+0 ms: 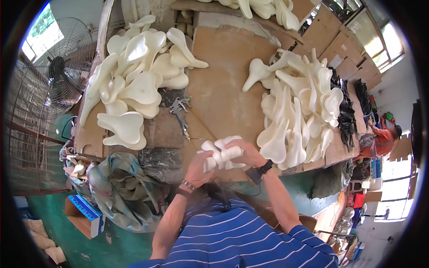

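Both hands meet over the table's near edge around a bunch of white roll-shaped pieces; their exact kind is hard to make out. My left hand grips the bunch from the left, fingers partly hidden behind it. From the right, my right hand is wrapped over the top of the same pieces. Just beyond my hands lies a metal air blow gun with a yellowish hose. Cream-coloured bicycle saddle shells are heaped on the left and on the right.
Brown cardboard covers the tabletop. More shells lie at the far end. A large fan stands at left. Below the table's left side are a draped plastic sheet and a blue-and-brown carton. A person in orange works far right.
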Demonstrator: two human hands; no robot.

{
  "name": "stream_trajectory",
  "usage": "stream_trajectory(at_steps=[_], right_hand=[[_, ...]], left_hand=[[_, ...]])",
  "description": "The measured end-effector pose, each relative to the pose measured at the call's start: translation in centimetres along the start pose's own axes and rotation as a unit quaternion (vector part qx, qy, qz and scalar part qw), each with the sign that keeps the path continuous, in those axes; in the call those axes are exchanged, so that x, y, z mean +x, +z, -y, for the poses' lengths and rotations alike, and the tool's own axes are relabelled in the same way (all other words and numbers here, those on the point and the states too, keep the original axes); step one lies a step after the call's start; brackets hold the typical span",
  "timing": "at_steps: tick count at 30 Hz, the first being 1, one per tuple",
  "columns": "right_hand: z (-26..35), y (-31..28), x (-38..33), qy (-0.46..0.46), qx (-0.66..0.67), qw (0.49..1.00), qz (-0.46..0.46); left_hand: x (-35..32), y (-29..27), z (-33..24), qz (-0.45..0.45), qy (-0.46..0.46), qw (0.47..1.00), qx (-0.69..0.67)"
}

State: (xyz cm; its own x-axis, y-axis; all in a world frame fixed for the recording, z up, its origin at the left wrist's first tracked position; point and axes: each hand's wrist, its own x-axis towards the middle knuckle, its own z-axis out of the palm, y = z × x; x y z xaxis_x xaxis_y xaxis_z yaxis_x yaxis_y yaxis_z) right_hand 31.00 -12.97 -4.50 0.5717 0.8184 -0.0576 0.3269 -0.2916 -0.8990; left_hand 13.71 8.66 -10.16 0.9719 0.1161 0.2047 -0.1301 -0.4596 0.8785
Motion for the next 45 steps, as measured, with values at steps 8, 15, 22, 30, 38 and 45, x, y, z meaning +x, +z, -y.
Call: stream_trajectory(at_steps=[8, 15, 22, 30, 38, 45], right_hand=[[-1.7, -1.2, 2.1, -0.053, 0.04, 0.996, 0.062], [-2.2, -2.9, 3.1, -0.156, -0.032, 0.987, 0.01], [-4.5, -1.1, 0.4, 0.141, -0.156, 0.97, -0.12], [-1.9, -0.7, -0.2, 0.067, -0.008, 0.965, -0.253], [-3.0, -2.5, 2.4, 0.019, -0.064, 0.958, -0.279], [8.8, -1.5, 2.4, -0.061, -0.155, 0.961, -0.222]], left_hand=[[2.5, 2.5, -1.6, -0.075, -0.005, 0.993, 0.091], [4.6, 4.8, -2.9, -0.13, -0.004, 0.981, 0.141], [8.0, 6.9, -2.6, -0.128, -0.053, 0.975, 0.174], [10.8, 9.2, -4.4, -0.117, -0.033, 0.976, 0.182], [12.0, 9.1, -4.7, -0.084, -0.074, 0.992, 0.054], [6.1, 5.9, -3.2, -0.121, -0.257, 0.915, -0.287]])
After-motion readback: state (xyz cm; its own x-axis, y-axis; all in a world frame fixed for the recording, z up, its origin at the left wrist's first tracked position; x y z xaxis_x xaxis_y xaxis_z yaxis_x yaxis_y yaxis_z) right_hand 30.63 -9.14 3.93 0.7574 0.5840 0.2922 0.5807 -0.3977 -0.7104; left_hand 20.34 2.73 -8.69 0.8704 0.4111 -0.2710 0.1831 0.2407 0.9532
